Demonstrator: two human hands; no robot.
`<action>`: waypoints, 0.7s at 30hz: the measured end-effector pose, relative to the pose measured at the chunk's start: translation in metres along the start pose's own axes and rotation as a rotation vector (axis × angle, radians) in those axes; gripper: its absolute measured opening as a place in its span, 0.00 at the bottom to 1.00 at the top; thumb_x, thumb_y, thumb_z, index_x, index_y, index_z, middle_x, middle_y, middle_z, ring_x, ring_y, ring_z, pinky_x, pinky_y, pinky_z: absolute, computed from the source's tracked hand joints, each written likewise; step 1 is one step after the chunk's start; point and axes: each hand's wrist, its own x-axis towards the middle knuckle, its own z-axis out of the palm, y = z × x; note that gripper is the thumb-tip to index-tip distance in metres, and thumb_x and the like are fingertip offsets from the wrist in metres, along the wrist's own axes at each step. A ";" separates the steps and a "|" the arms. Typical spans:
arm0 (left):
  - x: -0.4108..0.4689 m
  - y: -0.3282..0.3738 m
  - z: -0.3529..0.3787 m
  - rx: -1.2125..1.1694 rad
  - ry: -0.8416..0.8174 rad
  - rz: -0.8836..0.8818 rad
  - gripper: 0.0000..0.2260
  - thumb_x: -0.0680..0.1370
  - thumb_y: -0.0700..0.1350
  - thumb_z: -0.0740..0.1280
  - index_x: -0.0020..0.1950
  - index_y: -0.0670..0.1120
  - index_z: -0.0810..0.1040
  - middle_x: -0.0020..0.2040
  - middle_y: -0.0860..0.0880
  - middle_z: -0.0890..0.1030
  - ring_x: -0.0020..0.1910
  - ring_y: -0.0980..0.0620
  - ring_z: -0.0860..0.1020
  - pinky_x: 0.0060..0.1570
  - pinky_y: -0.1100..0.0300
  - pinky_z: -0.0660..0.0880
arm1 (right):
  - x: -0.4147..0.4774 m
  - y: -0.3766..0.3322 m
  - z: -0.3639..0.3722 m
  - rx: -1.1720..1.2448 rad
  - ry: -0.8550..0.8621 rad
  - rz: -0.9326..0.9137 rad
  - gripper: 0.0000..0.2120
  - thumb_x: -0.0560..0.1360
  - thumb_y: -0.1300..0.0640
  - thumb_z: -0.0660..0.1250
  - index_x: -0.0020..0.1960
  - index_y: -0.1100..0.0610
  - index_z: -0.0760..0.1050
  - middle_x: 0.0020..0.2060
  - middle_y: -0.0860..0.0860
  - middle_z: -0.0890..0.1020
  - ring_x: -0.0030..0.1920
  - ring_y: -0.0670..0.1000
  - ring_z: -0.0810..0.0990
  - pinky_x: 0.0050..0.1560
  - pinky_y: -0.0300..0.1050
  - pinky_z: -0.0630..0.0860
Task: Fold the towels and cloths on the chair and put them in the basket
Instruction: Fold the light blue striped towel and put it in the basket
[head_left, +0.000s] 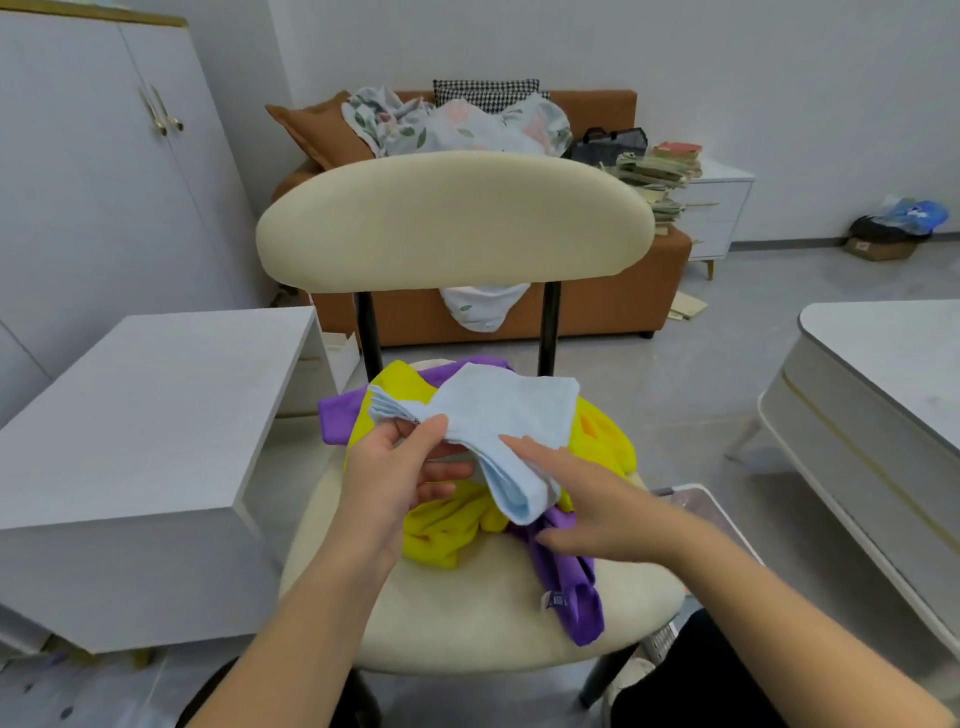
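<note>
Blue cloth (511, 415) is held up over the chair (457, 618) seat, part folded and drooping at its near end. The left hand (400, 467) pinches its bunched left edge between thumb and fingers. The right hand (592, 512) is flat with straight fingers, its fingertips touching the cloth's lower edge and gripping nothing. Yellow cloth (441, 527) and purple cloth (569, 582) lie crumpled on the seat beneath. The basket (696, 499) stands just right of the chair, mostly hidden by the right forearm.

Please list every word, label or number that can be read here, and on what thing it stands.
No text can be read.
Tag on the purple cloth: print too small and blurred.
Books: covers too blurred.
Cardboard box: mark too blurred.
</note>
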 end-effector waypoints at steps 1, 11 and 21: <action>0.001 -0.003 0.001 -0.005 -0.008 0.005 0.02 0.78 0.41 0.65 0.48 0.44 0.76 0.33 0.49 0.84 0.28 0.53 0.81 0.23 0.66 0.74 | 0.000 -0.002 0.010 0.065 0.088 -0.029 0.38 0.71 0.57 0.71 0.75 0.43 0.56 0.73 0.42 0.64 0.73 0.41 0.60 0.72 0.43 0.60; 0.041 -0.049 -0.055 0.395 0.133 0.301 0.21 0.67 0.44 0.72 0.55 0.55 0.68 0.56 0.55 0.74 0.52 0.54 0.76 0.43 0.63 0.75 | 0.007 -0.011 0.046 0.565 0.470 0.044 0.13 0.76 0.50 0.62 0.59 0.41 0.74 0.55 0.34 0.80 0.57 0.37 0.76 0.56 0.32 0.70; 0.048 -0.048 -0.072 0.528 -0.158 0.533 0.14 0.64 0.51 0.69 0.45 0.69 0.80 0.39 0.67 0.81 0.40 0.71 0.76 0.42 0.75 0.70 | 0.009 -0.004 0.041 0.736 0.483 0.084 0.12 0.71 0.45 0.63 0.52 0.35 0.79 0.49 0.39 0.83 0.51 0.40 0.80 0.52 0.37 0.75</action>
